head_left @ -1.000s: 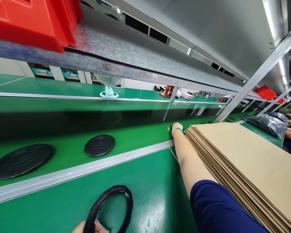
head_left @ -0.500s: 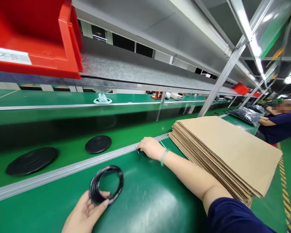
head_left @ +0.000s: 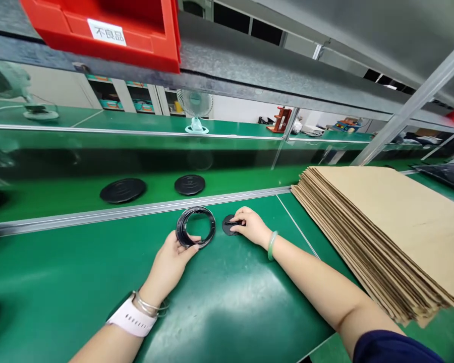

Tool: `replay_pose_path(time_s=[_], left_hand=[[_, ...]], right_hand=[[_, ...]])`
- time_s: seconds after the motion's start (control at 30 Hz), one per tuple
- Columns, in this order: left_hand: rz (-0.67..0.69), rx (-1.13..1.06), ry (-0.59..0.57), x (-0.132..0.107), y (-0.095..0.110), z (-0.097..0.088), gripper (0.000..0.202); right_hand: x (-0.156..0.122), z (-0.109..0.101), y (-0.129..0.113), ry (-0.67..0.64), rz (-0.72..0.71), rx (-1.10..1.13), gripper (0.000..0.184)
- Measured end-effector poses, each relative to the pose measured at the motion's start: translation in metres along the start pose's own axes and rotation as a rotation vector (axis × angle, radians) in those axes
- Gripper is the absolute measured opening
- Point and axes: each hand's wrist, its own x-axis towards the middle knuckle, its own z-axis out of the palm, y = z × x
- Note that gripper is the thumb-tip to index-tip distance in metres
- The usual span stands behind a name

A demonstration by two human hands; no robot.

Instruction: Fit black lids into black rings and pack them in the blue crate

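My left hand [head_left: 171, 262] grips the near rim of a black plastic ring [head_left: 195, 227] that rests on the green table [head_left: 219, 302]. Just to its right, my right hand [head_left: 251, 226] pinches a small black round part [head_left: 229, 224] lying flat on the table, fingers closed on its edge. A green bangle sits on my right wrist and a white watch band on my left. The ring and the small part lie close together without touching.
Two black discs [head_left: 123, 190] [head_left: 189, 184] lie on the conveyor belt beyond a metal rail [head_left: 136, 212]. A tall stack of flat cardboard sheets [head_left: 386, 227] fills the right side. A red bin [head_left: 109, 30] sits on the overhead shelf; a small fan [head_left: 195, 108] stands on the far bench.
My right hand has drawn back from the rail to a small black part beside the ring. My left hand has pushed the ring forward and rightward. The view has tilted down.
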Motion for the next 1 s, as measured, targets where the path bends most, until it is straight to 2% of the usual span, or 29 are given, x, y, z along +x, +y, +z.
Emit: replay_pose_path(time_s=[0.1, 0.23, 0.33, 0.4, 0.47, 0.57, 0.7, 0.8, 1.0], left_hand=[[-0.006, 0.041, -0.047, -0.004, 0.0, 0.001, 0.051], [-0.06, 0.055, -0.069, -0.009, 0.005, 0.003, 0.053], [-0.082, 0.052, -0.061, -0.011, 0.009, 0.004, 0.053], [-0.101, 0.053, -0.05, -0.013, 0.012, 0.006, 0.053], [-0.116, 0.05, -0.037, -0.015, 0.013, 0.01, 0.054], [-0.109, 0.058, -0.019, -0.022, 0.013, 0.019, 0.055], [-0.118, 0.091, -0.023, -0.032, 0.01, 0.031, 0.057], [-0.133, 0.097, -0.05, -0.036, 0.009, 0.035, 0.057], [-0.132, 0.067, -0.029, -0.035, 0.007, 0.036, 0.057]], right_hand=[[0.002, 0.002, 0.001, 0.038, -0.039, -0.037, 0.01], [0.01, -0.001, 0.004, 0.066, -0.117, -0.14, 0.008], [0.008, -0.008, 0.001, 0.205, -0.15, -0.127, 0.007], [0.001, -0.01, -0.008, 0.322, -0.239, -0.063, 0.004], [-0.01, -0.006, -0.022, 0.361, -0.399, -0.027, 0.007], [-0.026, 0.008, -0.039, 0.27, -0.601, -0.06, 0.017], [-0.036, 0.024, -0.045, 0.197, -0.688, -0.176, 0.021], [-0.037, 0.024, -0.045, 0.207, -0.772, -0.295, 0.02], [-0.038, 0.016, -0.046, 0.188, -0.92, -0.508, 0.011]])
